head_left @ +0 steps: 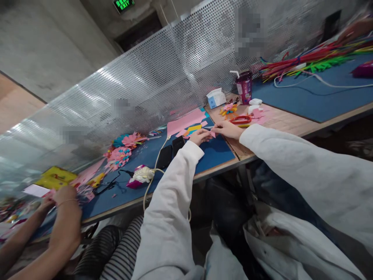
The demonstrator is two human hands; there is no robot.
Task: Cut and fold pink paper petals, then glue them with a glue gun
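Note:
My left hand [200,136] and my right hand [228,129] meet over the blue mat [214,154], fingers closed on a small pink paper piece [213,134] between them. Behind them lies a larger pink paper sheet [185,121], with yellow paper [194,127] and other coloured scraps beside it. Close to my right hand are red-handled scissors [241,119] and an orange and pink paper flower [229,109]. Two dark phones, one of them this phone [164,156], rest left of my left hand.
A purple cup with a straw [244,87] and a tissue pack [216,98] stand near the perforated metal screen [163,74]. Paper flowers [119,155] lie to the left. A co-worker's hands [64,194] work at far left. Coloured pipe cleaners [303,62] lie at back right.

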